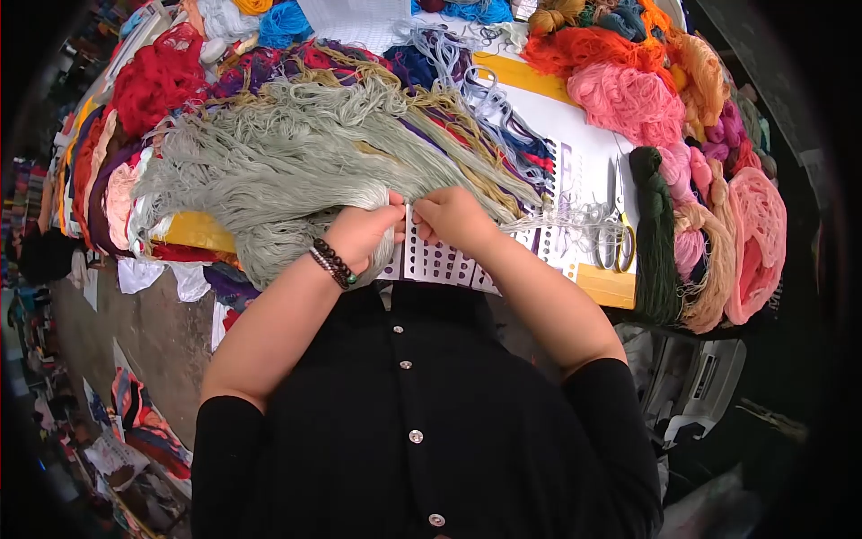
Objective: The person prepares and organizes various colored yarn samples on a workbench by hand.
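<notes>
Pale grey-green thread (296, 153) lies in a large loose heap across the table. My left hand (364, 232), with dark beads on its wrist, is closed round a bundle of this thread. Just to its right, my right hand (449, 216) is pinched at the upper end of a white card with punched holes (435, 260); anything between its fingertips is too small to make out. Thin pale strands (557, 218) run to the right over the cards. Strands of several colours hang from punched cards beyond my right hand.
Scissors (617, 225) with black and yellow handles lie right of the cards. A dark green skein (655, 234) hangs at the table's right edge, beside pink skeins (759, 242). Red thread (160, 79) is piled back left, orange thread (593, 52) back right. Printed paper (355, 22) lies behind.
</notes>
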